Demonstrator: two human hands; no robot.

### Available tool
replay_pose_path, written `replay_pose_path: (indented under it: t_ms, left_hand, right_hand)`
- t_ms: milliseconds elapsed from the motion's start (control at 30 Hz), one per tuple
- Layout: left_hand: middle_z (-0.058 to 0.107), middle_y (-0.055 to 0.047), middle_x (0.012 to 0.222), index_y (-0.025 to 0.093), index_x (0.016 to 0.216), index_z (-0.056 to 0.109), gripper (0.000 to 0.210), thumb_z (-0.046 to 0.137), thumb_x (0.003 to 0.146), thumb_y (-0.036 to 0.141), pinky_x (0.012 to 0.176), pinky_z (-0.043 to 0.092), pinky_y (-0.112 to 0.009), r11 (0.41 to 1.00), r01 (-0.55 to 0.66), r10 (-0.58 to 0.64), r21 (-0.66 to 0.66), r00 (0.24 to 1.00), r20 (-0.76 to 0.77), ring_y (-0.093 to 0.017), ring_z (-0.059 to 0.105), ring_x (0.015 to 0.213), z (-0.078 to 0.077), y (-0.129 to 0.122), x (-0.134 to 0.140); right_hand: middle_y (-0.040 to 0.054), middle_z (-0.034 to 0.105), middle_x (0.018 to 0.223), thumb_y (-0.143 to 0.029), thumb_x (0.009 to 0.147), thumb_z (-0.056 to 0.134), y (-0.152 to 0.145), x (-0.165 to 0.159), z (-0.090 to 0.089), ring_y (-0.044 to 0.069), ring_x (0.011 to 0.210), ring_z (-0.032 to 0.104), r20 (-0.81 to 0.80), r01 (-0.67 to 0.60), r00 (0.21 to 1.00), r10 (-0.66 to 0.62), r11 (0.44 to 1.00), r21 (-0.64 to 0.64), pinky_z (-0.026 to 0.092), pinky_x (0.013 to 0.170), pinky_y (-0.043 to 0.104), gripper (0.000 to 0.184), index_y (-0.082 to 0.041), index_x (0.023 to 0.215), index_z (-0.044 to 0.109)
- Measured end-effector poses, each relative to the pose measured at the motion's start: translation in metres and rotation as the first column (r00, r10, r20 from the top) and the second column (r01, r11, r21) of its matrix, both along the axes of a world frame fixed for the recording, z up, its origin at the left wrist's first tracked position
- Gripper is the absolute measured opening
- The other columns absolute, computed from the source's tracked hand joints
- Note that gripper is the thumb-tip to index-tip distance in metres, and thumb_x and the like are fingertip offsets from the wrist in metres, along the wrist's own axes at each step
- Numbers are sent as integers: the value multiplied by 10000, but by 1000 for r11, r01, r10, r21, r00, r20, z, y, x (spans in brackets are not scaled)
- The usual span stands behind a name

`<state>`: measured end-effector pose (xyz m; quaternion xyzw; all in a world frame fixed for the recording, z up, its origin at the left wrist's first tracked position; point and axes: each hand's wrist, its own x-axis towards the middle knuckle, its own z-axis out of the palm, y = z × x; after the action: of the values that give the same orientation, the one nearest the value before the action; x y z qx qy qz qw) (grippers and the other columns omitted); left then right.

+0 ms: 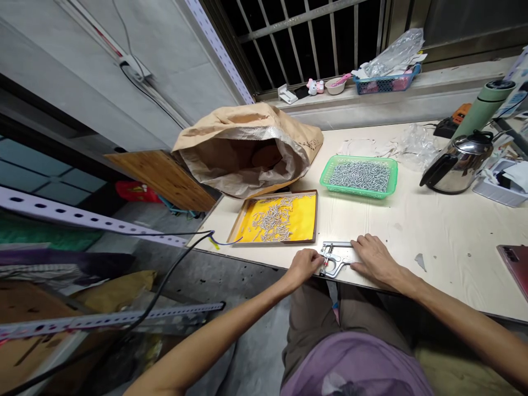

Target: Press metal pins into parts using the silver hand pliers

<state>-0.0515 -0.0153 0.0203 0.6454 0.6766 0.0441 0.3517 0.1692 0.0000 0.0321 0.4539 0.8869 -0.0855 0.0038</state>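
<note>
At the table's front edge lies a silver pair of snap-fastener pliers (336, 262), its two handles spread apart and pointing right. My right hand (374, 257) grips the handle ends, with the fingers on the far one and the thumb by the near one. At the jaw end, my left hand (306, 265) is pinched closed; whatever sits between its fingertips is too small to make out. Just beyond that hand is a shallow tray (317, 217) with a yellow lining, holding many small metal pieces (274, 220). A green basket (325, 175) farther back holds more shiny metal pieces (361, 176).
A large open paper sack (247, 126) lies behind the tray. On the right stand a steel kettle (462, 162), a green flask (482, 107) and a phone (515, 264). A black cable (165, 278) hangs across the left side, reaching the table's corner.
</note>
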Motion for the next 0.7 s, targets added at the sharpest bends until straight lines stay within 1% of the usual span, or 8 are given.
replay_pose_path:
  t_ms: [33, 100, 167, 233, 333, 500, 600, 700]
  left_hand:
    - [617, -29, 692, 141, 697, 629, 206, 579, 784, 321, 685, 431, -279, 987, 78, -72, 138, 996, -45, -180, 564, 741, 1, -2, 4]
    - [652, -82, 967, 153, 894, 643, 185, 631, 774, 293, 828, 443, -335, 899, 278, -257, 339, 960, -107, -224, 563, 947, 2, -4, 15]
    - [570, -126, 1219, 159, 1094, 583, 398, 698, 733, 284, 941, 416, -389, 792, 460, -434, 402, 887, -159, -261, 500, 1126, 1, -2, 28]
    - [481, -148, 1336, 154, 1235, 483, 578, 721, 721, 268, 1001, 384, -414, 724, 569, -532, 389, 820, -209, -278, 435, 1222, -1, 5, 39]
    - [510, -141, 1282, 150, 1311, 387, 649, 696, 758, 289, 958, 417, -405, 696, 652, -597, 300, 758, -263, -274, 467, 1170, -1, 18, 49]
    - [578, -101, 1060, 151, 1143, 507, 423, 651, 809, 367, 826, 463, -364, 635, 751, -673, 180, 653, -347, -251, 511, 1009, 5, 29, 54]
    - [581, -88, 1009, 154, 1047, 553, 292, 589, 858, 373, 792, 462, -341, 629, 757, -670, 179, 644, -371, -232, 513, 977, 5, 28, 55]
    - [590, -73, 933, 160, 940, 589, 222, 516, 902, 366, 770, 459, -327, 660, 728, -642, 185, 675, -363, -219, 523, 943, 2, 27, 57]
  right_hand:
    - [112, 603, 974, -337, 776, 677, -1, 0, 0, 243, 916, 510, -6, 2, 1000, -2, 1000, 3, 359, 760, 335, 343, -124, 1028, 585]
    - [114, 604, 989, -344, 773, 682, -3, -1, -1, 248, 928, 513, -14, 9, 1000, -9, 1000, 2, 368, 766, 338, 383, -122, 1066, 577]
    - [122, 602, 1033, -354, 749, 704, -5, -1, 0, 257, 954, 515, -8, 17, 1000, -17, 1000, -16, 379, 783, 343, 502, -114, 1158, 542]
    - [138, 594, 1093, -369, 704, 739, -6, -1, 2, 270, 980, 518, 24, 43, 999, -42, 998, -52, 390, 798, 349, 662, -97, 1251, 484]
    - [160, 588, 1125, -423, 681, 746, -8, -1, 9, 292, 994, 527, 100, 124, 988, -114, 988, -94, 405, 803, 363, 722, -76, 1258, 487]
    - [136, 627, 1036, -333, 792, 669, -8, -2, 20, 263, 975, 556, 154, 102, 984, -85, 989, -106, 411, 793, 331, 380, -98, 1085, 612]
    - [120, 640, 966, -254, 830, 626, -6, -3, 16, 240, 945, 574, 153, 84, 986, -64, 989, -124, 403, 775, 311, 223, -112, 1000, 643]
    - [88, 642, 905, -202, 892, 524, -5, -3, 7, 209, 895, 588, 119, 55, 992, -36, 986, -158, 394, 734, 292, 149, -144, 943, 651]
